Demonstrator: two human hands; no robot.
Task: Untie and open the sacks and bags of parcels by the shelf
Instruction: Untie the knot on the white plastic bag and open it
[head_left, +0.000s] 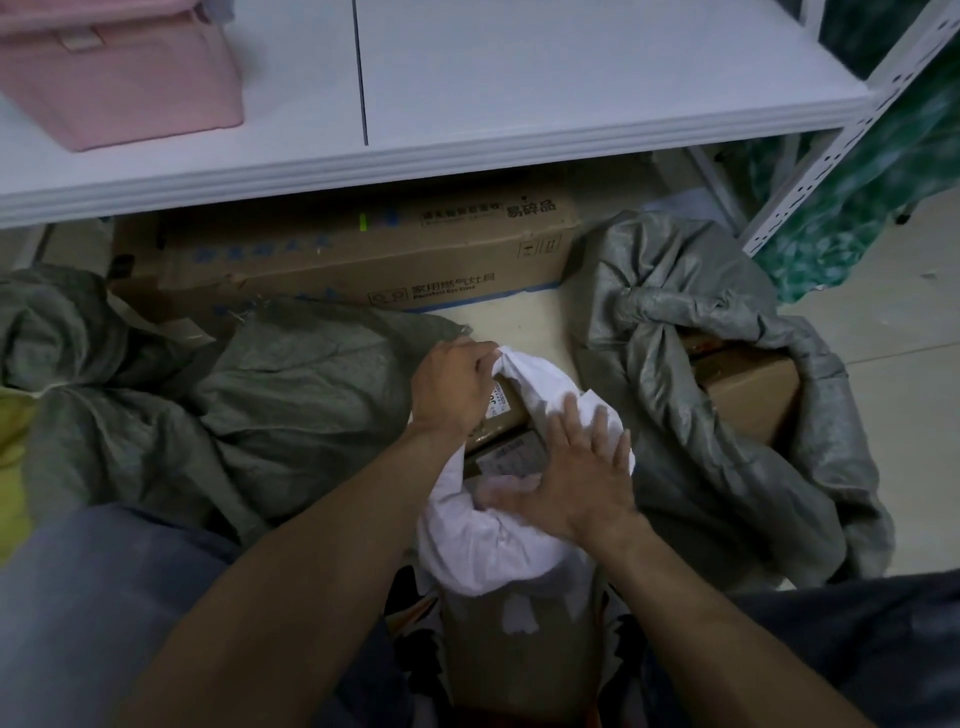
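Note:
A white bag (488, 551) stands between my knees with its mouth rolled down, showing brown parcels (511, 410) inside. My left hand (452, 387) grips the far rim of the white bag. My right hand (571, 478) lies flat with spread fingers on the bag's near right rim. To the right, a grey woven sack (727, 467) lies open around a cardboard box (748, 400). On the left lie more grey-green sacks (291, 395), crumpled.
A white shelf (467, 104) runs overhead with a pink bin (119, 78) on it at the left. A long cardboard carton (363, 260) lies under the shelf. The shelf's perforated post (852, 135) and green patterned fabric (872, 197) stand at the right.

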